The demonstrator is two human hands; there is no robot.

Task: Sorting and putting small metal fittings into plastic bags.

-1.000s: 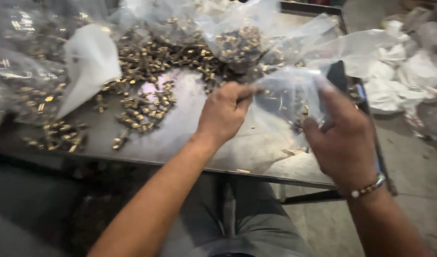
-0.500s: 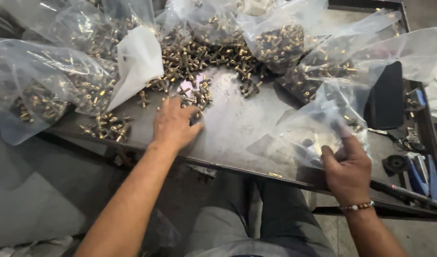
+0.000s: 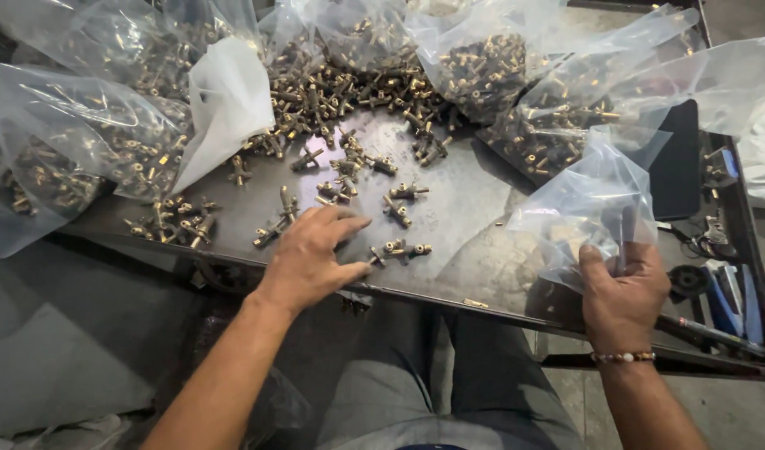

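Head view, near to far. Left hand [image 3: 312, 258] spread flat on the table [image 3: 466, 208], fingers over loose brass fittings [image 3: 397, 248], nothing gripped. Right hand [image 3: 622, 287] pinches the clear plastic bag [image 3: 595, 200] by its lower edge. Step in hand looks like gathering fittings for bagging. Beyond both hands: heaped fittings [image 3: 341, 92], flanked by filled clear bags [image 3: 74, 150]; one white bag [image 3: 228, 100]. No labels visible.

Brass fittings [image 3: 341, 133] lie on the table [image 3: 474, 208] between filled bags [image 3: 74, 150].
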